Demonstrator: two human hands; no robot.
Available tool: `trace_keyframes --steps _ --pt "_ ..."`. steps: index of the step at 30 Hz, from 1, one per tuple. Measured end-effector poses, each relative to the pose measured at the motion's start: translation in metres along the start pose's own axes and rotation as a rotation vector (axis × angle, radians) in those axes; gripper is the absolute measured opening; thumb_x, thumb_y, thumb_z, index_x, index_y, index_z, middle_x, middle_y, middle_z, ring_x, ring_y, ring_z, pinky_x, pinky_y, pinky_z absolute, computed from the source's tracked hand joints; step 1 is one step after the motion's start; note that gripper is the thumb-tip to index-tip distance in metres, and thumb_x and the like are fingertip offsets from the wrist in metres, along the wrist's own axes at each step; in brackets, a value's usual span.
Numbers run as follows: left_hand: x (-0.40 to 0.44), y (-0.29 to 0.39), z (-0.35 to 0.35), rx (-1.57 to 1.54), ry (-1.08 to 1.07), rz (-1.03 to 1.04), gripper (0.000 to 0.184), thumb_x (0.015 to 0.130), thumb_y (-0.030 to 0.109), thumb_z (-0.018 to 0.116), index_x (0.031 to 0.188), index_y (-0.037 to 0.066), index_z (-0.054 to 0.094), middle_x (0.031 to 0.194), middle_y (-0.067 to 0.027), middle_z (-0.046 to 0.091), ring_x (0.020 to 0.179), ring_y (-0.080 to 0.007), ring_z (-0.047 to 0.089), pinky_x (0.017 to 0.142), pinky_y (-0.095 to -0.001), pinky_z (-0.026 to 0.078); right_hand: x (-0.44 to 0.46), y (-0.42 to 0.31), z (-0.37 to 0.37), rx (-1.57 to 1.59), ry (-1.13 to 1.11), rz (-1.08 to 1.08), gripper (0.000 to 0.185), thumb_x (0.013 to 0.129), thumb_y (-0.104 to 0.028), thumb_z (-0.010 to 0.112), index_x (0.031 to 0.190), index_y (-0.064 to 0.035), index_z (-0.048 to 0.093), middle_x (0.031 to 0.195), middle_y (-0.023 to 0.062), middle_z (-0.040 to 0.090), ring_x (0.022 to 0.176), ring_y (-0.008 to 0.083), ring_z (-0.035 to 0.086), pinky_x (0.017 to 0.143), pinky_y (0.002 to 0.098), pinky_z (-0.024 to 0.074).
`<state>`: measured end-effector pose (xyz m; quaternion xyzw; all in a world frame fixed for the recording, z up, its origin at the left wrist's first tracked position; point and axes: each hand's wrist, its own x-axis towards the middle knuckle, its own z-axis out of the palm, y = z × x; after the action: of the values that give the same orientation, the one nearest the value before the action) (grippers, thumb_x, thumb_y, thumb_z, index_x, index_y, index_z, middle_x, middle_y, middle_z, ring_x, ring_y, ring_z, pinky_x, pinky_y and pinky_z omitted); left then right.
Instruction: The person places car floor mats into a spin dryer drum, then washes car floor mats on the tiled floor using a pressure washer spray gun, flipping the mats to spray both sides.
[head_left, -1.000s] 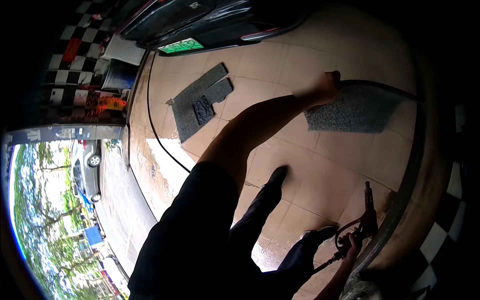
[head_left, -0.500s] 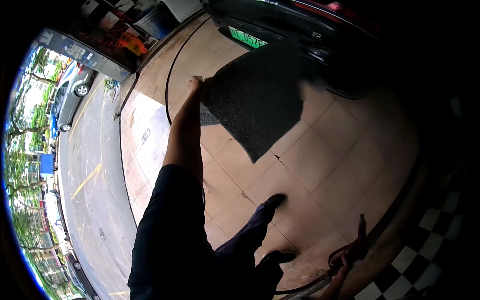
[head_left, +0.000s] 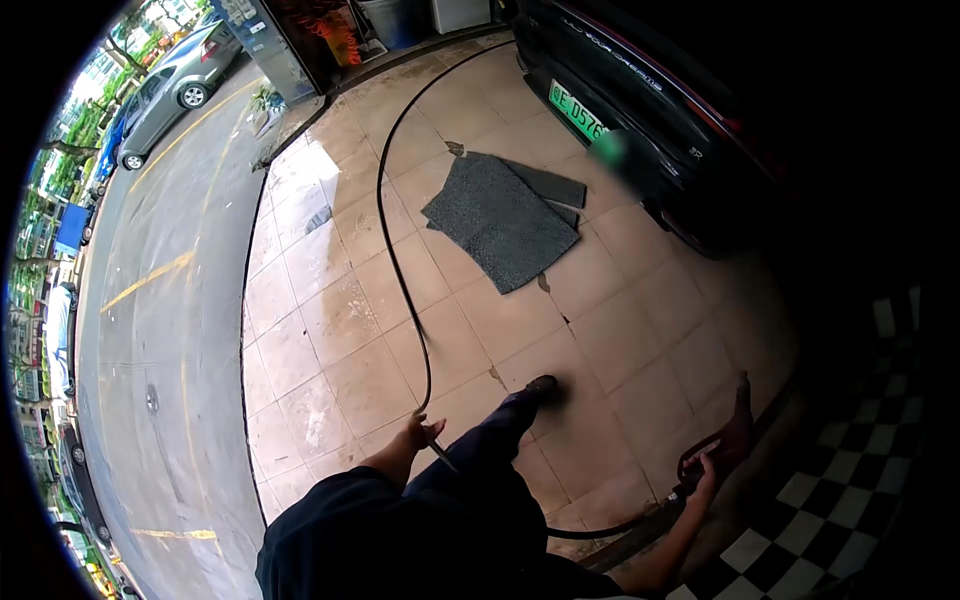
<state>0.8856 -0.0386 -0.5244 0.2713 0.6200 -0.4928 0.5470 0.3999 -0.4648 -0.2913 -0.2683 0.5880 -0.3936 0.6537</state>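
My left hand (head_left: 415, 432) is low in the head view, closed around a thin black hose (head_left: 391, 235). My right hand (head_left: 703, 474) grips the handle of a dark red spray gun (head_left: 733, 436), its nozzle pointing away from me toward the upper right. More hose runs from the gun's base back behind my body. Ahead on the tiles lies a dark grey car mat (head_left: 505, 225), flat, with parts of other mats showing from under it. Neither hand touches the mats.
A dark car's rear with a green licence plate (head_left: 578, 110) stands at the upper right. Light tiles (head_left: 330, 375) cover the floor. A black-and-white checkered floor (head_left: 830, 480) is at the right. Outside at the left are a road (head_left: 150, 330) and a parked grey car (head_left: 180, 85).
The mat my left hand held up now lies on the floor on the others. That hand has come back toward my body and taken hold of the hose. My right hand still holds the spray gun.
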Motion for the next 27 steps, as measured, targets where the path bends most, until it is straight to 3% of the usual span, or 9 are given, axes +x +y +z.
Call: trace_keyframes --steps 3,7,9,12,14,15,19,22,27 --pt "-0.003 0.045 -0.005 0.538 -0.168 0.406 0.03 0.091 0.023 0.043 0.063 0.013 0.041 0.044 0.0037 0.039 0.034 -0.0104 0.04 0.034 -0.0217 0.036 -0.049 -0.014 0.037 -0.055 0.016 0.052 0.02 0.081 -0.014 0.06 0.099 -0.0071 0.054 0.07 0.0033 0.052 0.068 0.0167 0.054 0.068 0.0346 0.0487" --pt "-0.135 0.071 0.063 0.077 -0.309 0.715 0.015 0.089 0.01 0.047 0.075 0.008 0.042 0.055 0.0002 0.041 0.043 -0.0099 0.04 0.036 -0.0201 0.036 -0.053 0.0 0.038 0.199 -0.052 0.162 0.014 0.082 -0.016 0.057 0.077 -0.0071 0.048 0.071 0.004 0.05 0.068 0.0189 0.053 0.069 0.0366 0.0491" --pt "-0.199 0.11 0.09 0.024 -0.478 0.767 0.014 0.089 0.011 0.048 0.076 0.009 0.043 0.058 0.0015 0.041 0.043 -0.0071 0.036 0.035 -0.0176 0.032 -0.06 0.015 0.069 0.265 0.068 0.142 0.014 0.081 -0.017 0.056 0.078 -0.0063 0.047 0.072 0.0052 0.051 0.065 0.0204 0.053 0.07 0.0397 0.049" --pt "-0.368 0.12 0.149 0.291 -0.495 1.33 0.015 0.086 0.014 0.056 0.074 0.01 0.05 0.059 0.0034 0.042 0.044 -0.0052 0.038 0.037 -0.0198 0.029 -0.06 0.067 0.127 0.36 0.135 0.13 0.013 0.08 -0.016 0.05 0.08 -0.0031 0.048 0.074 0.0082 0.052 0.067 0.0228 0.056 0.075 0.0443 0.0491" --pt "-0.493 0.133 0.174 0.385 -0.736 1.595 0.015 0.086 0.017 0.058 0.077 0.008 0.052 0.055 0.0062 0.039 0.039 -0.0034 0.034 0.036 -0.0188 0.026 -0.06 0.122 0.184 0.414 -0.23 0.114 0.015 0.083 -0.012 0.046 0.091 -0.0002 0.05 0.09 0.0107 0.057 0.086 0.0272 0.058 0.088 0.043 0.045" --pt "-0.564 0.126 0.178 0.342 -0.857 1.71 0.013 0.088 0.016 0.057 0.079 0.007 0.053 0.053 0.0074 0.038 0.037 -0.0021 0.03 0.033 -0.0175 0.022 -0.08 0.135 0.247 0.448 -0.068 0.177 0.024 0.085 -0.012 0.046 0.104 0.0018 0.051 0.108 0.013 0.057 0.102 0.0284 0.054 0.095 0.043 0.0407" --pt "-0.739 0.188 0.104 0.437 -1.539 2.242 0.043 0.093 0.007 0.038 0.13 -0.011 0.025 0.065 0.0015 0.036 0.037 -0.0007 0.029 0.029 -0.0146 0.025 -0.104 0.214 0.487 0.665 -0.599 0.325 0.036 0.081 -0.007 0.052 0.116 -0.0013 0.05 0.121 0.0116 0.054 0.115 0.0257 0.048 0.103 0.0418 0.0346" --pt "-0.773 0.27 0.061 -0.062 -1.11 2.3 0.043 0.095 0.009 0.038 0.132 -0.009 0.025 0.062 0.0031 0.033 0.04 0.0006 0.024 0.032 -0.0152 0.021 -0.149 0.216 0.662 0.624 -0.714 0.394 0.033 0.078 -0.002 0.054 0.11 -0.0065 0.052 0.115 0.01 0.056 0.113 0.0259 0.05 0.1 0.0463 0.0374" --pt "-0.681 0.468 -0.015 -0.121 -0.491 2.135 0.031 0.092 0.016 0.049 0.12 0.003 0.047 0.063 0.0046 0.037 0.046 -0.0003 0.028 0.038 -0.0155 0.024 -0.2 0.194 0.807 0.396 -0.837 0.352 0.039 0.077 0.003 0.055 0.112 -0.0097 0.043 0.111 0.0127 0.052 0.109 0.0301 0.051 0.098 0.047 0.0383"
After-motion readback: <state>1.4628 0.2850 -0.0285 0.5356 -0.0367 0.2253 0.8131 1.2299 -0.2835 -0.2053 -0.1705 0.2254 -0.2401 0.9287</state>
